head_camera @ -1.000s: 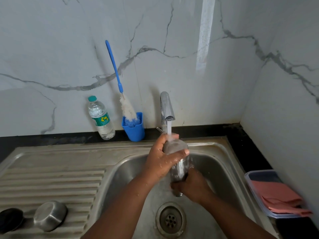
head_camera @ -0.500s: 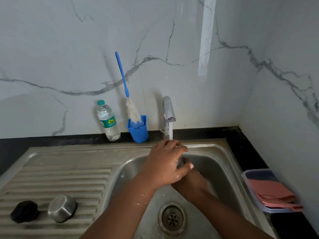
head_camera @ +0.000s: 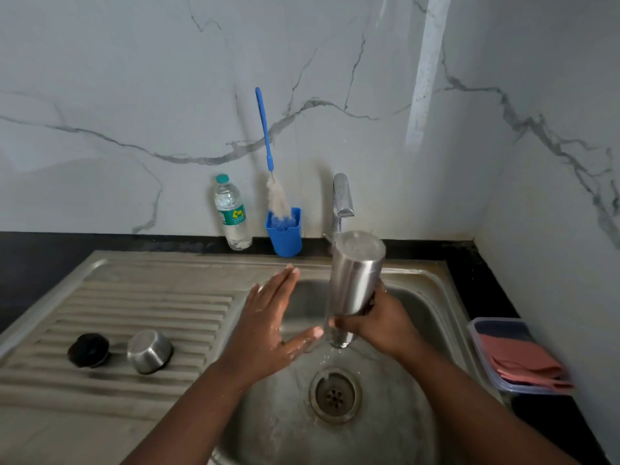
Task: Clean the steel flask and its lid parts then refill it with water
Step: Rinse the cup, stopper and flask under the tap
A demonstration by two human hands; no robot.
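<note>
The steel flask (head_camera: 354, 280) stands nearly upright over the sink basin (head_camera: 422, 297), its flat end up beneath the tap (head_camera: 342, 199). Water spreads over that top end and runs off the lower end toward the drain (head_camera: 335, 394). My right hand (head_camera: 382, 325) grips the flask's lower part. My left hand (head_camera: 268, 327) is wet, flat and open just left of the flask, not touching it. Two lid parts lie on the ribbed drainboard at the left: a black stopper (head_camera: 89, 350) and a steel cap (head_camera: 150, 351) lying mouth down.
Against the marble wall stand a plastic water bottle (head_camera: 233, 216) and a blue cup (head_camera: 284, 231) holding a long blue-handled bottle brush (head_camera: 266, 135). A clear container (head_camera: 486, 333) with folded pink cloths sits on the black counter at the right.
My left hand has let go of the flask and moved off to the left, now open. My right hand has raised the flask up under the tap.
</note>
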